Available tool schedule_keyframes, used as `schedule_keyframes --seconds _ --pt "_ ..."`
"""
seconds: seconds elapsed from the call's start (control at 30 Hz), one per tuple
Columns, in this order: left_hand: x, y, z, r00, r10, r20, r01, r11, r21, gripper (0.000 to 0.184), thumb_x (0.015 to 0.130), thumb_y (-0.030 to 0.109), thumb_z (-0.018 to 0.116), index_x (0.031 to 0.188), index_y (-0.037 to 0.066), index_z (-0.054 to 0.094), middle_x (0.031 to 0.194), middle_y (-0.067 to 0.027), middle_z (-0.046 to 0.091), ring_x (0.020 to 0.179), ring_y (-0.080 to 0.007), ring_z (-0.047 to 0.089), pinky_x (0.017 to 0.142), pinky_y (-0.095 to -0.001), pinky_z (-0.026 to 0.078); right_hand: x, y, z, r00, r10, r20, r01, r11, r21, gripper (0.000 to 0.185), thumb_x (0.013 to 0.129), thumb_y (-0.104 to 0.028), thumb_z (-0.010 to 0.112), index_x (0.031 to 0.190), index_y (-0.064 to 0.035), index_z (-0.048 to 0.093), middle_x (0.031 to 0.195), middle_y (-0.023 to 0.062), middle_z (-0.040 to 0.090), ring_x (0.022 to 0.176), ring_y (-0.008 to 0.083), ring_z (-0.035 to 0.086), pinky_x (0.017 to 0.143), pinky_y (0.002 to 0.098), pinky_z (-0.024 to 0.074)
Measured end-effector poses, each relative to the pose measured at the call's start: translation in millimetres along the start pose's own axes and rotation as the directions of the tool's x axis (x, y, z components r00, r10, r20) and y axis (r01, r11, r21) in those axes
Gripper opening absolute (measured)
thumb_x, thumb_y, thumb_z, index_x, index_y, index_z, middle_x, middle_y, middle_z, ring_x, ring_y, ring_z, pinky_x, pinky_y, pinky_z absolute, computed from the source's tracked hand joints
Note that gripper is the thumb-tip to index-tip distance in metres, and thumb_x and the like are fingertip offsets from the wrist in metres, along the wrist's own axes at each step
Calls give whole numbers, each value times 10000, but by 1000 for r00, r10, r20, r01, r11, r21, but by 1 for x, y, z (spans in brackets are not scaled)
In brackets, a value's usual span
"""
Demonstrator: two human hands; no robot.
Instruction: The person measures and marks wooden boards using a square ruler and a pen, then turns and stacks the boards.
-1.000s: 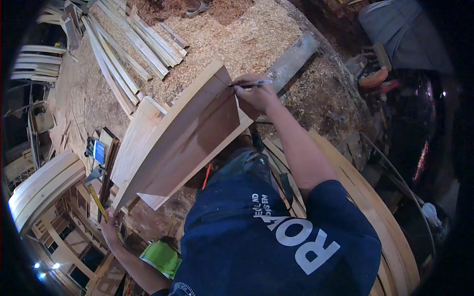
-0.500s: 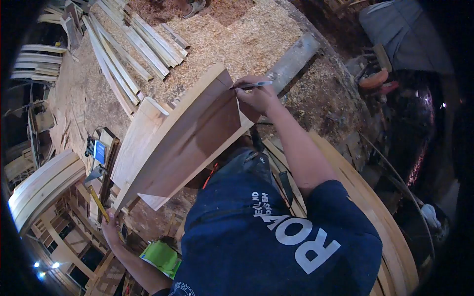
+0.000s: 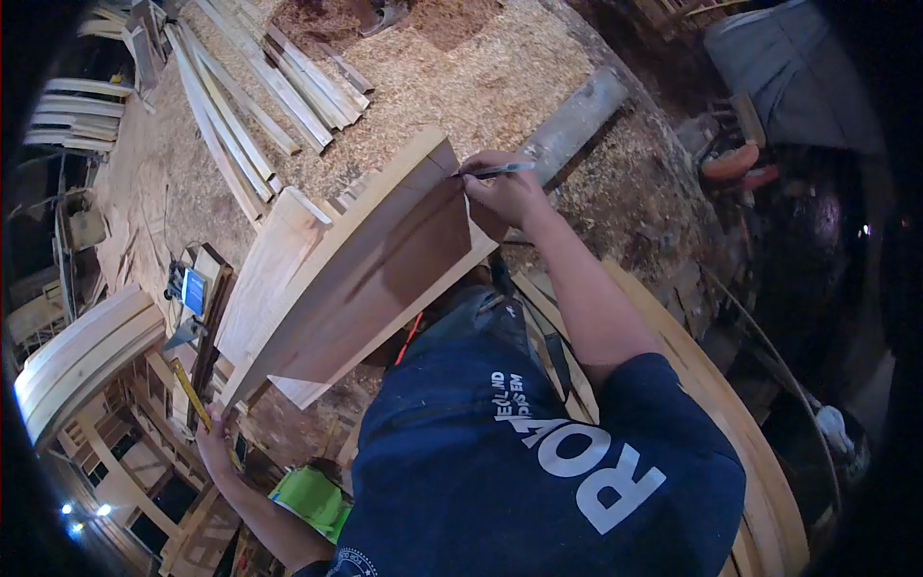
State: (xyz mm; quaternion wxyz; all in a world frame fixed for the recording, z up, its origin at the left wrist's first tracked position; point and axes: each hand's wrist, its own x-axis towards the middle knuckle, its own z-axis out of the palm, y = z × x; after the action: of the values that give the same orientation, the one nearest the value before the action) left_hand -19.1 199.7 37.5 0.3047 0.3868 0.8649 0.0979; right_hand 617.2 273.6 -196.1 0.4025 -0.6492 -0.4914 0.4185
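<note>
A curved wooden board (image 3: 375,250) with a pale edge slants across the middle of the view. My right hand (image 3: 502,188) pinches a pen (image 3: 505,168), its tip at the board's upper right end near thin drawn lines. At the board's lower left end, my left hand (image 3: 213,440) is closed around a yellow folding rule or tape (image 3: 191,392), close to the board's tip. Another pale curved board (image 3: 271,260) lies just behind the first one.
Long wooden strips (image 3: 279,87) lie on the shavings-covered floor. A stack of curved planks (image 3: 91,361) is at the left, near a blue-labelled box (image 3: 193,291). A green object (image 3: 312,500) sits below my left forearm. A grey plank (image 3: 582,120) lies beyond my right hand.
The view has shifted slightly. Both hands keep nearly the same places on the board, the pen still at its upper end. At the top edge, another person's foot has moved a little.
</note>
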Motion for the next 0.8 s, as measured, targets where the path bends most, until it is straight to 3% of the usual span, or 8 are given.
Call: schedule_keyframes --seconds 0.27,0.37,0.47,0.57,0.67,0.73,0.77,0.8 --pt "10 -12 -7 1000 -11 12 11 1000 -1 441 1043 365 640 1359 58 627 854 51 565 694 -32 460 532 -200 361 -8 -9 -14 980 170 -100 -152 974 167 190 891 -141 722 1030 -14 743 910 80 762 877 145 719 823 310 570" --pt "9 -21 -5 998 49 46 -45 994 -100 454 1039 378 646 1346 44 629 865 47 546 711 -40 476 557 -207 380 -7 -13 -12 939 237 -248 -113 897 428 235 960 -179 699 1107 4 705 989 100 752 941 155 707 870 317 563" --pt "28 -58 -4 996 91 4 -87 959 -269 448 1044 373 641 1345 41 619 909 33 555 764 -66 510 612 -232 426 -6 -34 -8 967 -69 -244 155 923 353 311 983 -203 719 1191 19 655 1063 120 732 1001 176 691 908 328 556" --pt "22 -52 22 993 1 -114 -58 868 -493 426 1051 367 625 1338 53 600 952 11 572 834 -102 553 683 -282 480 4 -45 18 990 -108 -92 140 850 507 390 975 -238 755 1212 41 622 1084 120 720 1026 187 677 926 336 551" --pt "64 -110 44 986 -10 -165 -89 808 -582 375 1049 386 623 1269 83 604 957 3 575 795 -99 559 650 -279 469 20 -60 28 990 133 -54 -130 990 53 368 934 -181 791 1183 30 623 1063 111 702 1009 193 670 925 343 543" --pt "70 -92 72 992 37 -118 -113 652 -750 360 1019 364 679 1248 99 599 831 29 540 674 -73 500 558 -235 382 21 -61 29 993 -36 -109 23 993 -116 379 913 -207 809 1164 14 629 1053 115 688 976 206 663 890 355 537" --pt "74 -74 75 996 47 -75 -88 655 -750 356 1011 344 693 1247 95 601 804 40 527 655 -69 486 554 -232 368 24 -43 26 991 4 -131 0 1000 29 388 906 -217 810 1160 14 628 1042 118 690 963 213 659 879 362 531" --pt "85 -64 74 998 53 -32 -59 658 -751 353 1004 324 707 1247 91 603 778 51 514 635 -65 472 549 -229 354 20 -46 26 985 -136 -104 123 985 -121 381 937 -264 765 1158 18 635 1033 109 688 950 204 645 854 359 524"
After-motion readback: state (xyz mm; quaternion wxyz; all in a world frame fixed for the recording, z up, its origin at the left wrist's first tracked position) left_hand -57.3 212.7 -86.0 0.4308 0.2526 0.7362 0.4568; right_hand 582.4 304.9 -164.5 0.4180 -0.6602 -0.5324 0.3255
